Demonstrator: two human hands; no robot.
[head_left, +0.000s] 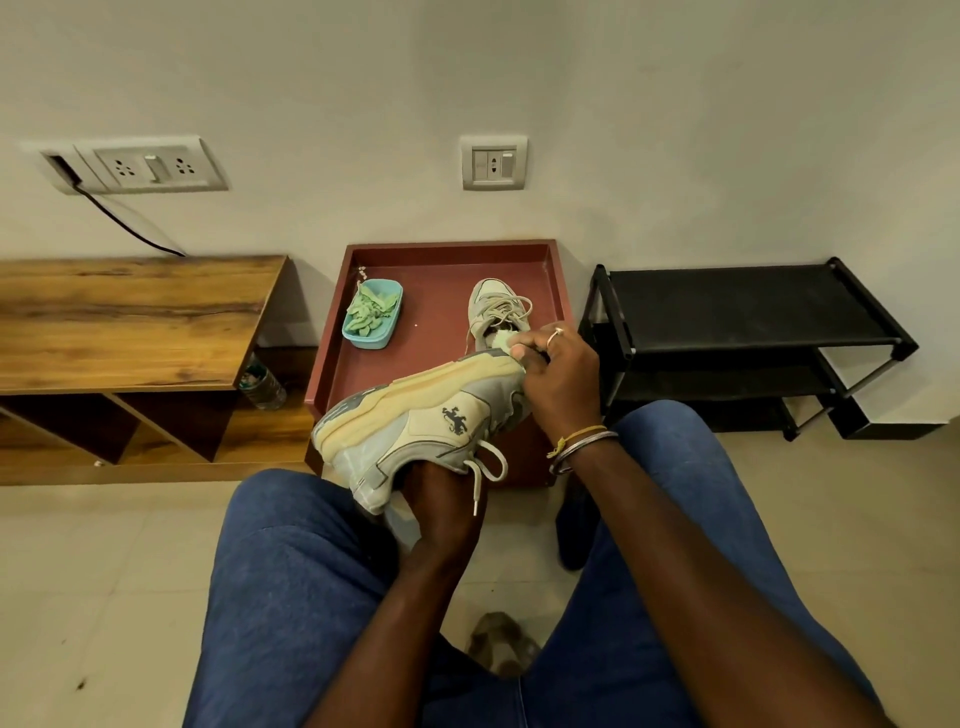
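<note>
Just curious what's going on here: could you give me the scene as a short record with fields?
work: wiping a shoe along its sole
left hand: supports shoe from below, fingers hidden
right hand: pinches pale wad against the sole
tray: second shoe, blue tub of green pieces
sides: wooden shelf, black rack
</note>
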